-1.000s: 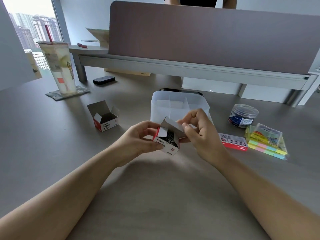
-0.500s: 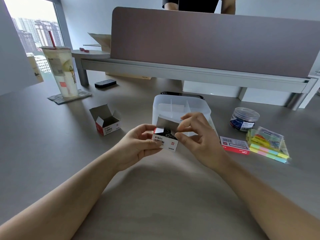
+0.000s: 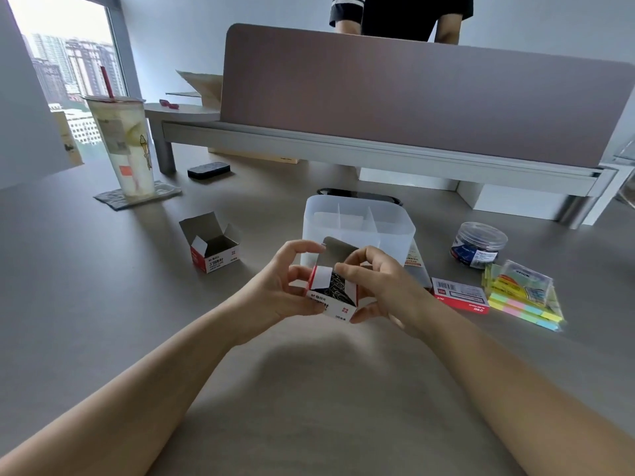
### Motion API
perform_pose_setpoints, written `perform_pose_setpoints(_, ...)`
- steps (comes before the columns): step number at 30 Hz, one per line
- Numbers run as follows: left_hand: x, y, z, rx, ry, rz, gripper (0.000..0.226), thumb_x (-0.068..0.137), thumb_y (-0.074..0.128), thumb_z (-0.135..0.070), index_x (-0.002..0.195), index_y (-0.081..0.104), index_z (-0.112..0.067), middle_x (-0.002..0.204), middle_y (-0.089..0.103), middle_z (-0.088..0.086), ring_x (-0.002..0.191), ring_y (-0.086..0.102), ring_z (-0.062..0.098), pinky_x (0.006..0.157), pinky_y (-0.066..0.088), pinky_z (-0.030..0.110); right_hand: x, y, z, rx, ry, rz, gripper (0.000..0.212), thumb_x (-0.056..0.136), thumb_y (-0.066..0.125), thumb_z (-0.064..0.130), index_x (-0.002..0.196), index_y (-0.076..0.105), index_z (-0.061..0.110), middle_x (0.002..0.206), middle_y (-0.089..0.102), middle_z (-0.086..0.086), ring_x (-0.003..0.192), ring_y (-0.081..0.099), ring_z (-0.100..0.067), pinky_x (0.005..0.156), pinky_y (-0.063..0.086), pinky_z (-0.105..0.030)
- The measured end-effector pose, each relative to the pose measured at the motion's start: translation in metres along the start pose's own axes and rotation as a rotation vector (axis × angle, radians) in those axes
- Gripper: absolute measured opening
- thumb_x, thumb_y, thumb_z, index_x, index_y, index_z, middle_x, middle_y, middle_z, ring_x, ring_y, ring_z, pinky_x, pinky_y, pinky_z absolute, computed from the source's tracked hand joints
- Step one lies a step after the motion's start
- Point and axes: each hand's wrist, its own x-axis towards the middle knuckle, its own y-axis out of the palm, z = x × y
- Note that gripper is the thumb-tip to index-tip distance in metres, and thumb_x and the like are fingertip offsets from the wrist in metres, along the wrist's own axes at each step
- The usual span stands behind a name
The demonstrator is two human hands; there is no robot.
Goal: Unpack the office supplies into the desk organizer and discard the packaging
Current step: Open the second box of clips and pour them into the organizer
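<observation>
I hold a small red-and-white paper clip box (image 3: 338,305) between both hands, just in front of the clear plastic desk organizer (image 3: 391,231). Its top flap stands open and metal clips show inside. My left hand (image 3: 275,293) grips the box's left side. My right hand (image 3: 381,286) holds the right side, fingers at the opened flaps. An empty, opened box of the same kind (image 3: 214,247) sits on the desk to the left. To the right lie a flat red box (image 3: 460,295), a pack of coloured sticky notes (image 3: 522,293) and a round clear jar of clips (image 3: 479,243).
A tall drink cup with a straw (image 3: 123,149) stands on a coaster at the far left. A black eraser-like block (image 3: 208,170) lies beyond it. A desk divider (image 3: 412,104) runs across the back, with a person standing behind it.
The top flap of the box in my hands has been lifted wider open, and the clips inside now show. My head has tilted, so more of the divider appears.
</observation>
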Motion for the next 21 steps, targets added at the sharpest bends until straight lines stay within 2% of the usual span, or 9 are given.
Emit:
perform_pose_setpoints(4, 0.000, -0.003, -0.004, -0.043, 0.009, -0.005, 0.058, 0.074, 0.050, 0.022, 0.101, 0.049, -0.029, 0.100, 0.051, 0.012, 0.088, 0.060, 0.021, 0.070, 0.057, 0.023, 0.003, 0.003, 0.008, 0.048, 0.010, 0.007, 0.014, 0.084, 0.057, 0.017, 0.087, 0.044, 0.019, 0.089, 0.055, -0.009, 0.072, 0.059, -0.022, 0.050, 0.054, -0.028)
perform_pose_setpoints(7, 0.001, -0.006, -0.011, -0.036, 0.042, -0.034, 0.055, 0.071, 0.057, 0.019, 0.100, 0.053, -0.028, 0.102, 0.052, 0.011, 0.094, 0.058, 0.021, 0.068, 0.055, 0.021, 0.005, 0.003, 0.019, 0.046, -0.007, 0.000, 0.011, 0.085, 0.055, 0.016, 0.087, 0.045, 0.018, 0.090, 0.055, -0.010, 0.071, 0.060, -0.021, 0.047, 0.053, -0.026)
perform_pose_setpoints(14, 0.014, -0.022, -0.045, 0.263, 0.114, -0.111, 0.054, 0.071, 0.061, 0.015, 0.108, 0.049, -0.024, 0.099, 0.058, 0.002, 0.083, 0.062, 0.014, 0.065, 0.054, 0.014, 0.018, -0.002, 0.052, 0.038, -0.104, -0.018, 0.005, 0.088, 0.046, 0.012, 0.088, 0.051, 0.012, 0.075, 0.056, -0.007, 0.062, 0.058, -0.016, 0.048, 0.053, -0.024)
perform_pose_setpoints(17, 0.027, -0.029, -0.057, 0.328, 0.132, -0.152, 0.058, 0.071, 0.061, 0.015, 0.119, 0.047, -0.012, 0.092, 0.056, -0.003, 0.079, 0.059, 0.010, 0.064, 0.052, 0.011, 0.029, -0.003, 0.061, 0.075, -0.146, -0.060, 0.016, 0.089, 0.041, 0.008, 0.084, 0.055, 0.012, 0.078, 0.056, -0.009, 0.063, 0.058, -0.018, 0.053, 0.054, -0.027)
perform_pose_setpoints(19, 0.035, -0.035, -0.060, 0.309, 0.136, -0.154, 0.056, 0.072, 0.061, 0.014, 0.119, 0.048, -0.014, 0.091, 0.058, -0.003, 0.078, 0.060, 0.010, 0.067, 0.052, 0.011, 0.038, -0.006, 0.063, 0.097, -0.163, -0.088, 0.023, 0.089, 0.038, 0.005, 0.082, 0.058, 0.014, 0.082, 0.057, -0.011, 0.064, 0.059, -0.020, 0.059, 0.055, -0.028)
perform_pose_setpoints(21, 0.043, -0.041, -0.064, 0.264, 0.128, -0.140, 0.044, 0.077, 0.060, 0.005, 0.111, 0.052, -0.021, 0.093, 0.059, -0.001, 0.082, 0.060, 0.009, 0.075, 0.052, 0.015, 0.048, -0.008, 0.062, 0.114, -0.178, -0.108, 0.028, 0.089, 0.037, 0.002, 0.081, 0.060, 0.015, 0.082, 0.059, -0.009, 0.068, 0.060, -0.020, 0.068, 0.055, -0.032)
